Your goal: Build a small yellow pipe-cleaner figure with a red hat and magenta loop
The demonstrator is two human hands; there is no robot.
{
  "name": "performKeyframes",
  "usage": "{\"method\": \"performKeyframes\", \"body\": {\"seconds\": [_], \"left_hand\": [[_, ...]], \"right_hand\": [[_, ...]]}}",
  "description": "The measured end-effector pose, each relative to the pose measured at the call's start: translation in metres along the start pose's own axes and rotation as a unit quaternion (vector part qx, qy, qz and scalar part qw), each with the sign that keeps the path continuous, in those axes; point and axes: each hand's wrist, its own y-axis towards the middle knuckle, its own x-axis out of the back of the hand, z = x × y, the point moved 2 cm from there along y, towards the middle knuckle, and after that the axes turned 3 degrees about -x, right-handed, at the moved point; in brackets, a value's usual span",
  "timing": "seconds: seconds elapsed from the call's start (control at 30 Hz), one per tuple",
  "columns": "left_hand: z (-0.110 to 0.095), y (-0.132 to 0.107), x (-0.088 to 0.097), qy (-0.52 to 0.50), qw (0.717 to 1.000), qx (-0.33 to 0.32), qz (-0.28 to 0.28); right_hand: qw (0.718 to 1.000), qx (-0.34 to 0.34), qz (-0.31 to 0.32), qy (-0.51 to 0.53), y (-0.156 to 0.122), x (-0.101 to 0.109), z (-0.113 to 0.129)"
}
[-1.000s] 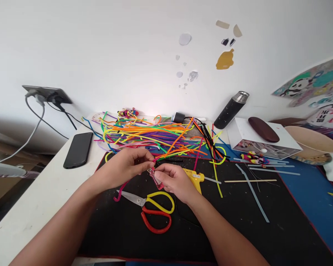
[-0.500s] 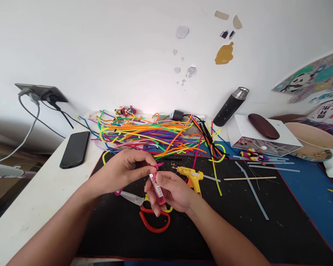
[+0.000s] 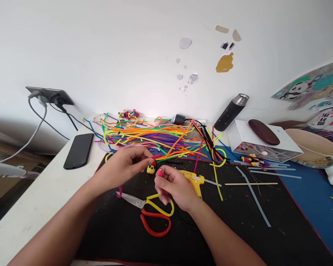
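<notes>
My left hand (image 3: 130, 164) is closed in a pinch at the red top of a small yellow figure (image 3: 151, 169) with black spots. The figure hangs just below the fingertips, over the black mat (image 3: 122, 229). My right hand (image 3: 173, 186) wraps round a pink lighter (image 3: 160, 172); only its pink end shows, the rest hidden by fingers. A small gap separates the two hands. Below them lie scissors (image 3: 138, 203) with one yellow and one red handle. Partly behind my right hand rests a yellow glue gun (image 3: 192, 179) with a clear glue stick in its back.
A heap of coloured pipe cleaners (image 3: 155, 136) spreads along the wall. To the left lies a black phone (image 3: 79, 150). At right are a black flask (image 3: 230, 113), a white box (image 3: 235, 136), glue sticks (image 3: 254, 197), a wooden stick (image 3: 251, 184) and a colourful figure (image 3: 254, 161).
My hands have drawn apart. The lighter has turned upward in my right hand, hiding its labelled body. The yellow figure now shows at my left fingertips, where a pink tip was seen. The view has shifted slightly.
</notes>
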Motion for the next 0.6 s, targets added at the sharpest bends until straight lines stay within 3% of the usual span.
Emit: {"method": "performKeyframes", "body": {"seconds": [0.23,0.43,0.6], "left_hand": [[0.003,-0.002,-0.004,0.044,0.999,0.002,0.028],[0.0,-0.001,-0.008,0.087,0.995,0.004,0.046],[-0.001,-0.002,-0.011,0.093,0.994,0.002,0.053]], "right_hand": [[0.998,0.031,-0.044,-0.012,-0.002,0.003,0.009],[0.997,0.056,-0.044,-0.016,-0.004,0.008,0.013],[0.997,0.035,-0.054,-0.036,-0.002,0.007,0.007]]}}
